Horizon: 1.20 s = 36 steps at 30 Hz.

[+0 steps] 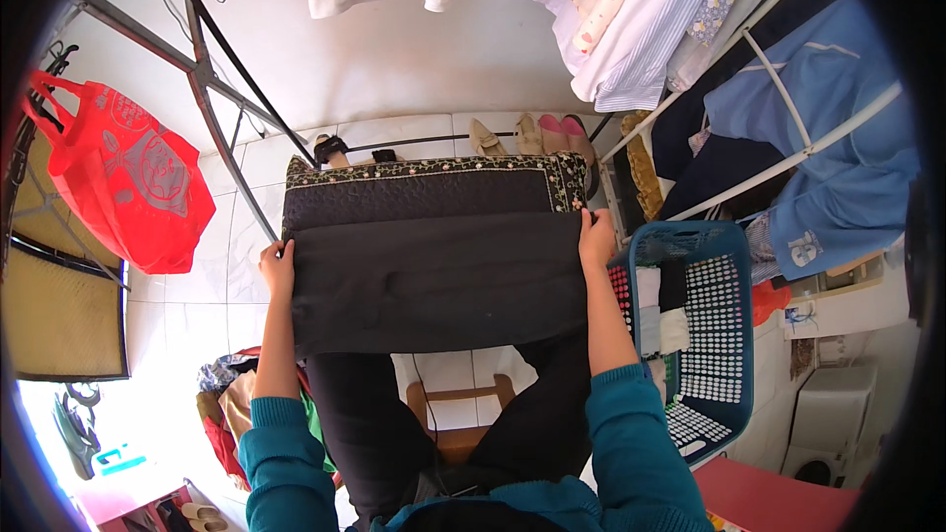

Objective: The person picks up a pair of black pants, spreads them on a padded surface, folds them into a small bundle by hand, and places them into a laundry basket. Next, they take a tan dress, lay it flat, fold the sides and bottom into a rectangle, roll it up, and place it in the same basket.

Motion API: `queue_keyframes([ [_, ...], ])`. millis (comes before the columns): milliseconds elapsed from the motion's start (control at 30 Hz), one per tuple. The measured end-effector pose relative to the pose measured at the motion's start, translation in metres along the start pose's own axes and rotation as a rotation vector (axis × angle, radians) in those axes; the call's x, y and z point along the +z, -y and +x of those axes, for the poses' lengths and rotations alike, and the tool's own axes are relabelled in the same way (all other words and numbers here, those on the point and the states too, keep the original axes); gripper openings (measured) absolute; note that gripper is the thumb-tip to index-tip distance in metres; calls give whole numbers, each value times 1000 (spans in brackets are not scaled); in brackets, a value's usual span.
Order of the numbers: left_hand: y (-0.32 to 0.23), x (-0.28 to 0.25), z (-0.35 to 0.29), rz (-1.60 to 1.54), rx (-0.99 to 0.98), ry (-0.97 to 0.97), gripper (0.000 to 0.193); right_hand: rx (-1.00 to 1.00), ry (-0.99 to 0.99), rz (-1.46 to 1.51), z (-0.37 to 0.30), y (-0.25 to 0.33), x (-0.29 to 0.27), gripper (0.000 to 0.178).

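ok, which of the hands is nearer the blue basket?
Right. The right hand is just left of the blue basket, gripping the black cloth by its right edge; the left hand, farther off, holds its left edge.

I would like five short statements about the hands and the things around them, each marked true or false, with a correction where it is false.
1. The left hand holds the black cloth at its left edge. True.
2. The right hand is away from the black cloth. False: the right hand holds its right edge.
3. A dark surface with a flowered border shows beyond the black cloth. True.
4. The blue basket on the right is empty. False: the blue basket has fabric pieces inside.
5. A red bag hangs on the left side. True.
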<state>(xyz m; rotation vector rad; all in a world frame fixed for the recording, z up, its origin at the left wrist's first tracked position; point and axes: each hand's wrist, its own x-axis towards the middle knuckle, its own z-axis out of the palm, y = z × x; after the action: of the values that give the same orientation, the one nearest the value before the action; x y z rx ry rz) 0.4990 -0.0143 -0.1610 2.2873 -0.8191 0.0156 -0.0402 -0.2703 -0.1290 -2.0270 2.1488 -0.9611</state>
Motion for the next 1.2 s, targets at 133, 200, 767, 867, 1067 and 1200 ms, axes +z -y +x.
queue_keyframes([
  [133, -100, -9, -25, 257, 189, -101, 27, -248, -155, -120, -23, 40, -33, 34],
  [200, -116, -9, -34, 152, 446, 303, 36, -377, 279, 173, -45, 87, -40, 39],
  [767, -55, -65, -49, 105, -81, 186, 22, -271, 474, 268, -97, 114, -48, 25],
  [867, -36, -64, -46, 46, -132, 294, 25, -70, 988, 667, -138, 176, -33, 27],
  [1067, -55, -52, -52, 158, -47, 291, 28, 206, 1204, 674, -170, 240, -7, 29],
  [1200, -53, -43, -48, 93, -12, 185, 26, 568, 1180, 1024, -172, 242, 4, 24],
])
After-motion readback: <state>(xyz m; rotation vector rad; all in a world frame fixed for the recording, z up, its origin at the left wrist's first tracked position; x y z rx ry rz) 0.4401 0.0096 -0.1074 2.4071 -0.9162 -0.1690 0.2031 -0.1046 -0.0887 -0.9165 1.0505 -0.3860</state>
